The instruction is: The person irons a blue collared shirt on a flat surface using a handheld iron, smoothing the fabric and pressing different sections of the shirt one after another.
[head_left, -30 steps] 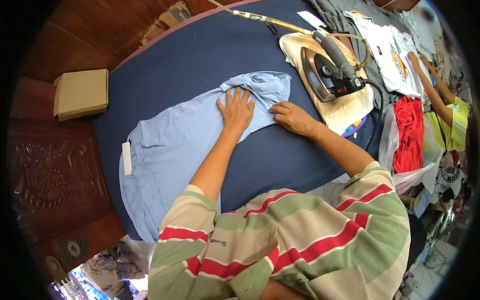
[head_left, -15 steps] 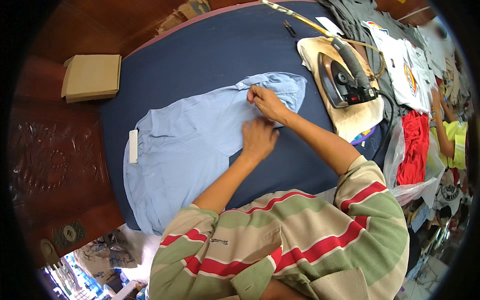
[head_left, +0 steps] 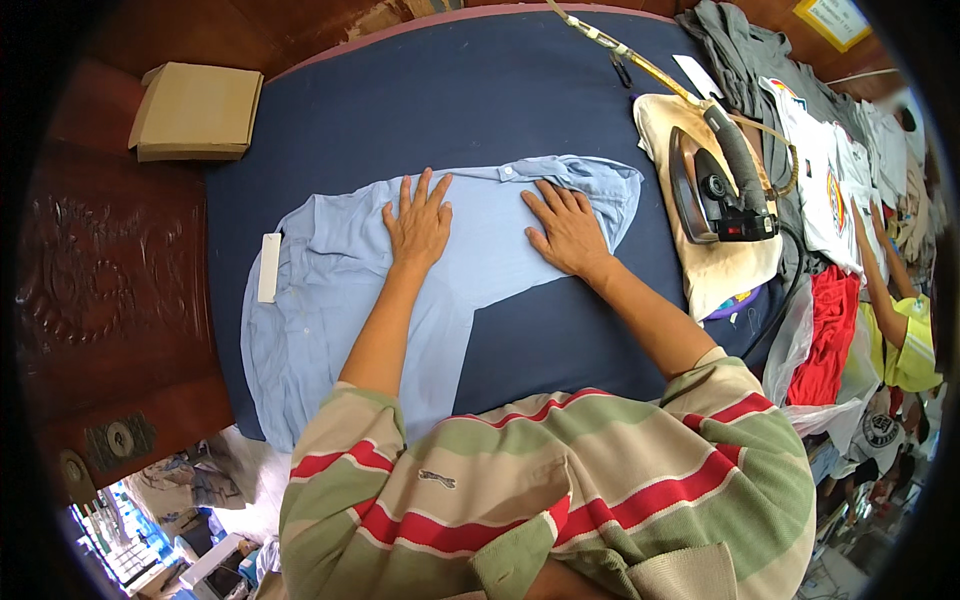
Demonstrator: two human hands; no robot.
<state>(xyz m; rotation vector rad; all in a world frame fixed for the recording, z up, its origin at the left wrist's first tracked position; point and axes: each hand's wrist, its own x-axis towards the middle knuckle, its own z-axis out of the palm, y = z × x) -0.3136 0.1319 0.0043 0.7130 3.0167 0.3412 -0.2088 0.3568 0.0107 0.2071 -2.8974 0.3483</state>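
A light blue button-up shirt (head_left: 350, 300) lies spread on the dark blue padded table, one sleeve stretched to the right. My left hand (head_left: 418, 226) rests flat on the upper part of that sleeve, its fingers spread and pointing to the far edge. Farther right, my right hand (head_left: 568, 232) presses flat on the sleeve close to its cuff (head_left: 615, 185), fingers also apart. Neither hand grips anything. On the shirt's left side lies a white rectangular strip (head_left: 268, 268).
An iron (head_left: 722, 190) with a grey-wrapped handle sits on a cream cloth (head_left: 715, 275) to the right. A cardboard box (head_left: 200, 112) stands at the far left. Beyond the iron are white printed shirts (head_left: 815, 180), red fabric (head_left: 825, 340) in clear plastic, and another person's arm (head_left: 878, 275).
My hands were close together over the sleeve near the cuff. Now they are apart and flattened: the left has moved left, the right slightly right. The sleeve lies smoother.
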